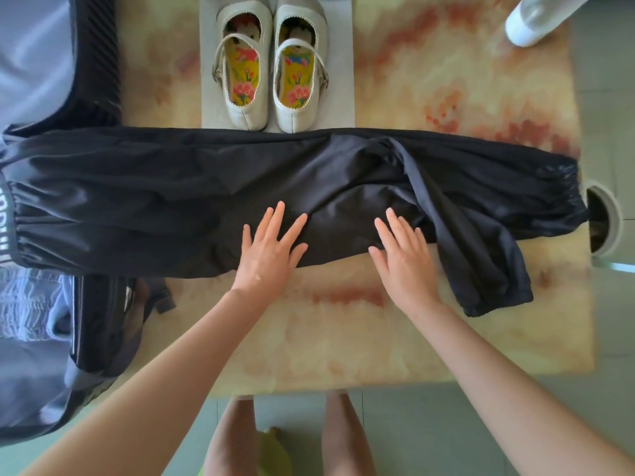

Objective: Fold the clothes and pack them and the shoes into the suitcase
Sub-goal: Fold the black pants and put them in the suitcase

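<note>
Black trousers [171,194] lie stretched sideways across the marbled table [343,338], waistband at the left over the suitcase edge, cuffs at the right. One leg hangs crooked toward the near right. My left hand [269,249] rests flat on the trousers with fingers spread. My right hand [403,250] lies flat on the cloth's near edge beside it. A pair of cream strap shoes [271,73] with flowered insoles stands on a grey sheet [340,80] just behind the trousers. The open black suitcase [99,321] with pale lining sits at the left.
A white bottle-like object [536,18] lies at the table's far right corner. A round white-rimmed opening [604,218] sits off the right edge. The table's near edge runs in front of my legs, above green floor tiles.
</note>
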